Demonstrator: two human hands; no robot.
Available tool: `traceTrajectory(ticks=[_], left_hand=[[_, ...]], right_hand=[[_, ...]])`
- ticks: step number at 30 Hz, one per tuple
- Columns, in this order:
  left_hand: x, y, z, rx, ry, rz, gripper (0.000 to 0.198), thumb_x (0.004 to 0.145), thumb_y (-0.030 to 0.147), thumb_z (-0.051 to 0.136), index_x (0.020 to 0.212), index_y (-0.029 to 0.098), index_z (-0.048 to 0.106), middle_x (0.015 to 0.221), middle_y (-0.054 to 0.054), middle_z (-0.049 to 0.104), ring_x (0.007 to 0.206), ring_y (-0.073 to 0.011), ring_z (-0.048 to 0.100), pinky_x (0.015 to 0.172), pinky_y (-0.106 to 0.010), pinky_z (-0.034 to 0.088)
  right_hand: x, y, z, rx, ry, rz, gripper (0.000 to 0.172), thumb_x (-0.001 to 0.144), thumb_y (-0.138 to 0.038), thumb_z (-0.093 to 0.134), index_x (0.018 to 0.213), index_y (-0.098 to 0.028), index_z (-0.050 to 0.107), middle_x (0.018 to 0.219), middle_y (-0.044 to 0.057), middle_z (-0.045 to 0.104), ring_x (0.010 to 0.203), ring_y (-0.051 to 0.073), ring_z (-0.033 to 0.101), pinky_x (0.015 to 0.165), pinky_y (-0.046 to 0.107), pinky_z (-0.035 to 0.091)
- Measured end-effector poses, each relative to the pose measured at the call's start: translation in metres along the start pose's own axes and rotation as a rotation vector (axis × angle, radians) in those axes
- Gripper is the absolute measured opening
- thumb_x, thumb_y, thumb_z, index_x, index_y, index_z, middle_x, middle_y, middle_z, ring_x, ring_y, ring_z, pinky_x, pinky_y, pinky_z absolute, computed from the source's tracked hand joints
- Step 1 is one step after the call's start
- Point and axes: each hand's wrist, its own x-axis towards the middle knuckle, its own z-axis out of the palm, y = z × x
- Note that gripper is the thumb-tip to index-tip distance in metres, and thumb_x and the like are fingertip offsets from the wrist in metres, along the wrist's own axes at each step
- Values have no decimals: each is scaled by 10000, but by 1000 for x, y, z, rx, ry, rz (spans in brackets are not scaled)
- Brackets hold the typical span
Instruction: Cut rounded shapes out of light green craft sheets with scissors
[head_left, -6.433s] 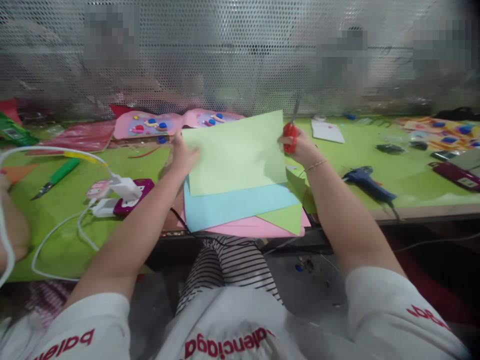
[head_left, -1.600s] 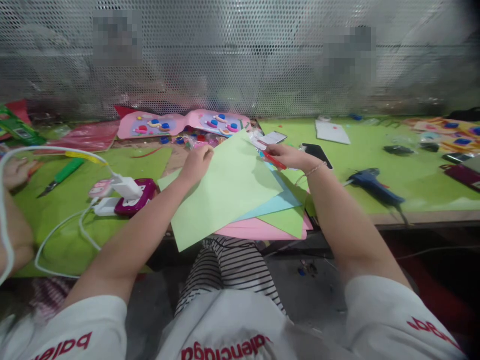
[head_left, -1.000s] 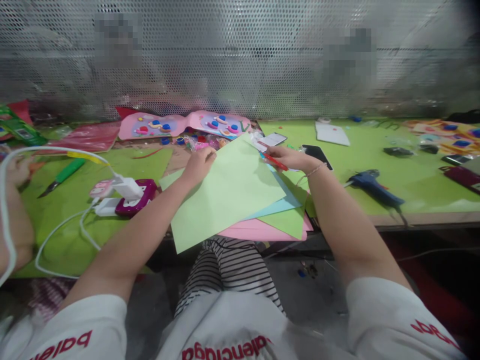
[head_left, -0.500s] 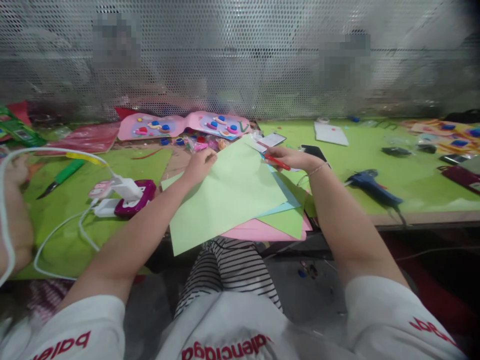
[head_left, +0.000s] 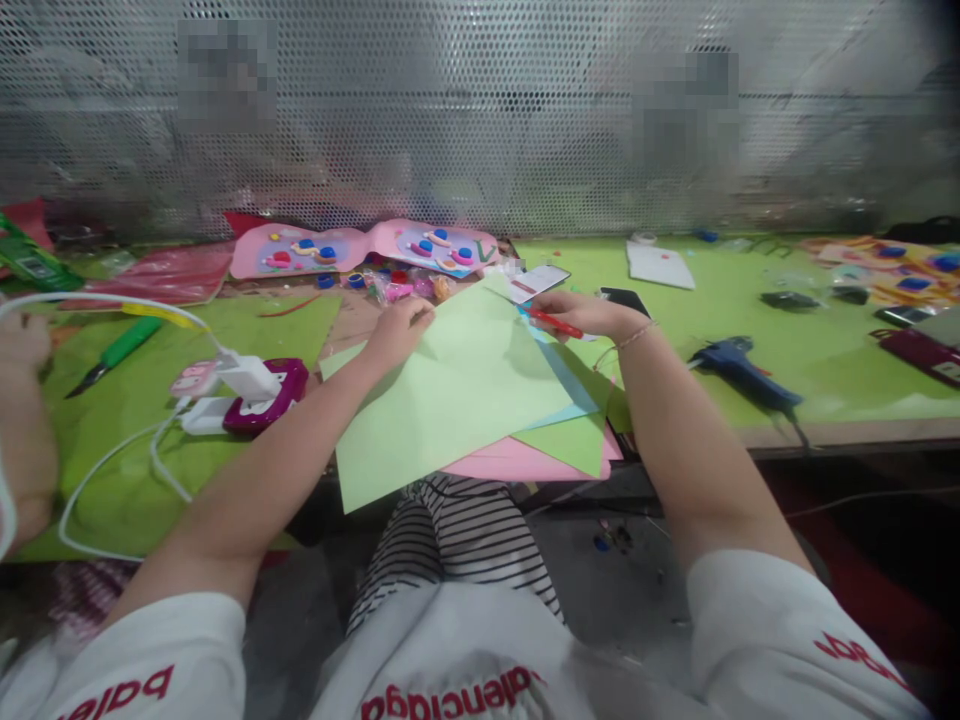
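Note:
A large pale green sheet of paper (head_left: 457,385) lies tilted across the table edge in front of me. My left hand (head_left: 401,328) pinches its upper left edge, fingers closed. At the sheet's upper right side, my right hand (head_left: 581,313) is closed around red-handled scissors (head_left: 553,322). The scissor blades point left to the sheet's top corner; whether they touch the paper is hard to tell. Under the sheet, blue paper (head_left: 576,400), darker green paper (head_left: 574,443) and pink paper (head_left: 495,460) stick out at the lower right.
A purple power socket with white plugs (head_left: 281,397) and cables stands left of my forearm, near a green-handled knife (head_left: 120,352). Further left is another person's arm (head_left: 28,440). A blue glue gun (head_left: 750,375) lies right. Phones and pink decorated pieces (head_left: 431,250) lie behind.
The two scissor handles have come closer together in my right hand. My left hand and the pale green sheet are nearly unmoved; the view has shifted slightly.

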Motion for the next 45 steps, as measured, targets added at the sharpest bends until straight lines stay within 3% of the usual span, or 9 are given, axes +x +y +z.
traceTrajectory(ticks=[23,39,45], left_hand=[[-2,4,3,40,-46,70,148,857,240,505,833,188,642,947,-73,689,878,-210,599,869,-374,461],[-5,10,2,75,-62,104,166,865,222,509,877,186,670,964,-72,705,931,-222,617,889,-375,459],[-5,8,2,81,-63,120,166,870,231,523,874,191,683,960,-71,703,948,-227,618,904,-378,457]], right_hand=[[-3,-8,-1,-74,-46,-25,480,795,-642,626,827,-179,504,701,-2,473,596,97,426,517,224,346],[-6,-16,-1,-168,-5,-8,438,765,-591,639,814,-169,531,689,0,479,595,103,398,537,248,321],[-7,-12,-4,-160,26,2,434,732,-558,671,899,-167,582,784,24,550,646,114,446,574,249,351]])
